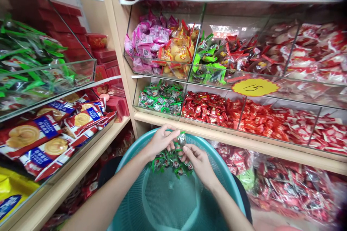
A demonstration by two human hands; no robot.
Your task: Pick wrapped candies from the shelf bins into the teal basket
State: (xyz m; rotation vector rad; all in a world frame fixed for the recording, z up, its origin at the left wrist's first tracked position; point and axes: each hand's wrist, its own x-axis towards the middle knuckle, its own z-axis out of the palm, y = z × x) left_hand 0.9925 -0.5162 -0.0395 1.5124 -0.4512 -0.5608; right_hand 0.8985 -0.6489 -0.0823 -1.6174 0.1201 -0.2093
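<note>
left hand and right hand pinch one sweet between them, seemingly checking it singly; other sweets lie just below in the basket. next likely calls for one-handed holding.

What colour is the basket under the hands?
Teal; the basket shows best in the head view.

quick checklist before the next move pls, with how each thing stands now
1. Teal basket below both hands: ok.
2. Left hand and right hand free: not ok, fingertips of both are at a green-ended packet.
3. Firm grip on that packet: cannot tell.
4. Other green packets resting on the basket rather than hanging from the hands: cannot tell.
5. Yellow price tag readable: ok, it says 15.
</note>
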